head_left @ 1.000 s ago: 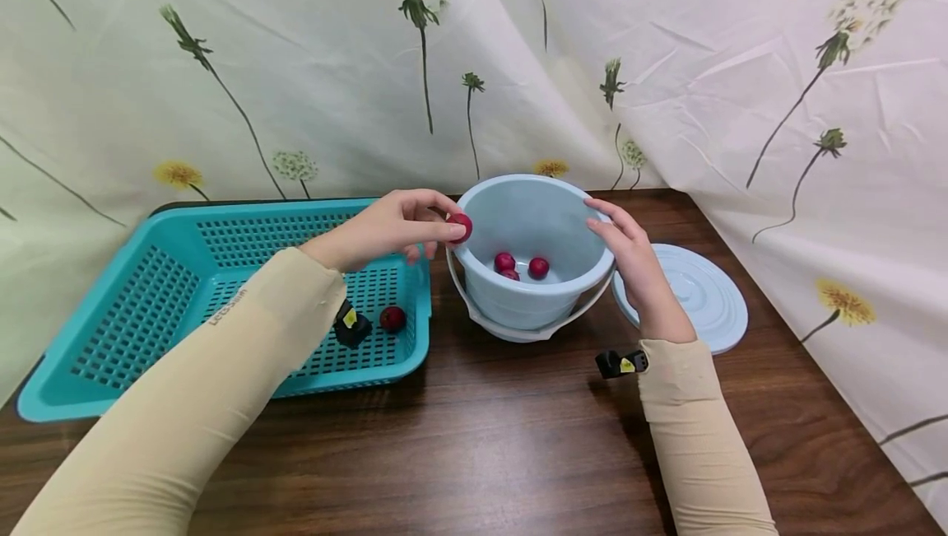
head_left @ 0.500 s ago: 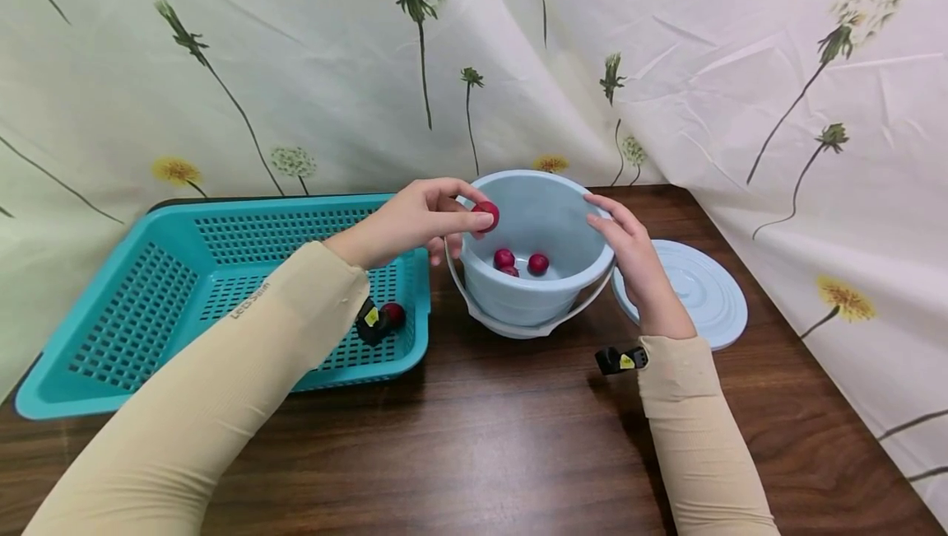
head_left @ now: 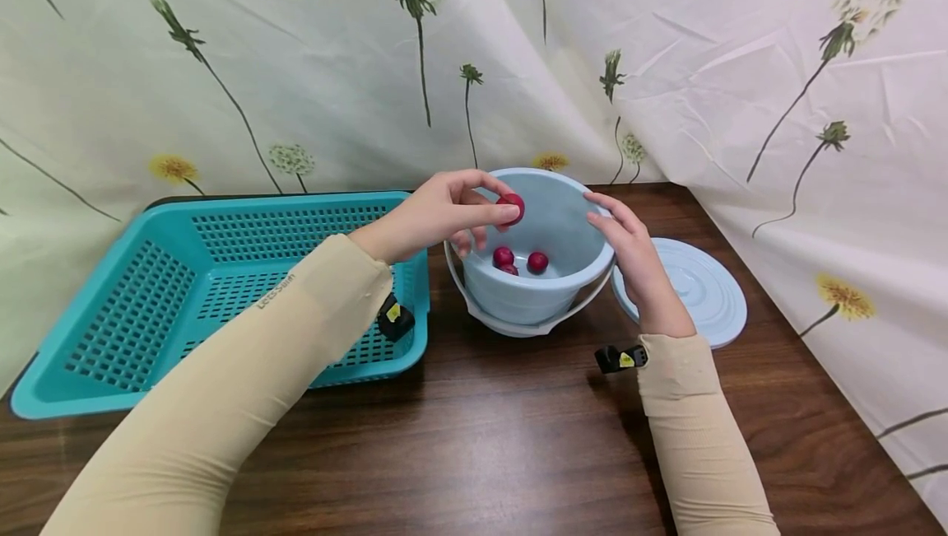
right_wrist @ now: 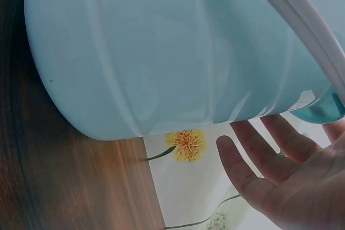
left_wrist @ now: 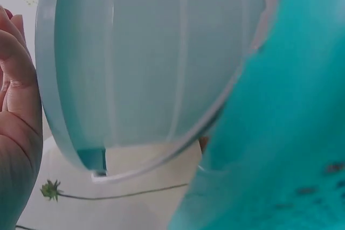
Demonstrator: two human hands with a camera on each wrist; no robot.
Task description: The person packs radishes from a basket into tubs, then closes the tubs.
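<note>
In the head view my left hand pinches a small round red fruit between thumb and fingers, over the left part of the light-blue bucket. Several red fruits lie at the bottom of the bucket. My right hand holds the right side of the rim, thumb and forefinger tips over its edge. In the right wrist view the other fingers lie against the bucket's outer wall. The left wrist view shows part of the left hand beside the rim, with most of the fruit hidden.
A turquoise perforated basket stands on the left, partly covered by the left sleeve. The light-blue lid lies behind the right wrist. The bucket's handle hangs down in front. A flowered cloth backs the brown table.
My left hand has moved right with the fruit, from the bucket's left rim to over its inside. The sleeve now hides the fruit in the basket. The right hand has stayed at the rim.
</note>
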